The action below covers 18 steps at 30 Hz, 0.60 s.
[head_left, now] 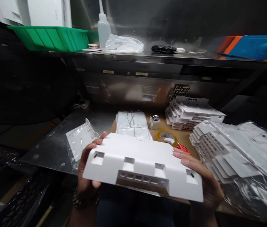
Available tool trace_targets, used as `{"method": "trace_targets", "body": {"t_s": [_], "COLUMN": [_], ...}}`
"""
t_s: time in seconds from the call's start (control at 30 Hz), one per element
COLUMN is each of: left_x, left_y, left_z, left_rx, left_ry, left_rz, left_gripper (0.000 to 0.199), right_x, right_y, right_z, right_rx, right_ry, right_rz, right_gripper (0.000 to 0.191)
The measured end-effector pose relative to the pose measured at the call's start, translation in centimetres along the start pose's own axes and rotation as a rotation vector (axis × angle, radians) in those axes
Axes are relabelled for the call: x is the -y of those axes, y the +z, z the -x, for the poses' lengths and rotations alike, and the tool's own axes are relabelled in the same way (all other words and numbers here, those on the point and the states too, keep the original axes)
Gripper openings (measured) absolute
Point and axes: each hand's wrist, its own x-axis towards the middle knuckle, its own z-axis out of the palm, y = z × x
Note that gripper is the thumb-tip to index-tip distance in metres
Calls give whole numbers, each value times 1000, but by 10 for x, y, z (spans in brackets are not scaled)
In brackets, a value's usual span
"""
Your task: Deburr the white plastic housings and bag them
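A white plastic housing (143, 164) with a row of port openings along its near side is held up in front of me, tilted. My left hand (88, 167) grips its left end, and a beaded bracelet circles that wrist. My right hand (201, 173) holds the right end, fingers over the top face. Behind the housing lie a tied bundle of clear bags (133, 123), a roll of yellowish tape (161, 135), red-handled scissors (183, 148) and a small white bottle with a metal top (154, 122).
Stacked white housings (192, 110) and bagged ones (237, 151) fill the right side. A bagged white part (81, 138) lies left. Above runs a metal shelf (147, 55) with a green bin (55, 39), squeeze bottle (104, 31) and blue bin (256, 47).
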Motion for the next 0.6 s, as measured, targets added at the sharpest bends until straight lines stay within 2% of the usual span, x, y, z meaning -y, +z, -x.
{"method": "trace_targets", "body": {"t_s": [0.13,0.3,0.4,0.43,0.5,0.57,0.6], "left_x": [-5,-6,-5,-6,-7,-9,-11], "left_y": [12,23,29,31,34,36,37], "left_z": [3,8,12,13,12,10,8], "left_rx": [118,166,180,171,161,206,252], "left_ry": [-2,-27,-81,-144,-372,-626,-707], "left_rz": [-1,-6,64,152,375,519,536], "left_gripper": [85,80,78,78,87,97,96], "right_x": [-13,-20,-19,-17,-14,-13,-13], "right_y": [-7,-15,-22,-25,-34,-43,-46], "right_z": [9,16,22,24,27,29,30], "right_rx": [-4,-30,-60,-68,-62,14,67], "right_ry": [66,136,115,76,-42,-157,-225], "right_rz": [-33,-25,-4,23,117,244,297], "right_gripper": [30,34,29,29,32,36,39]}}
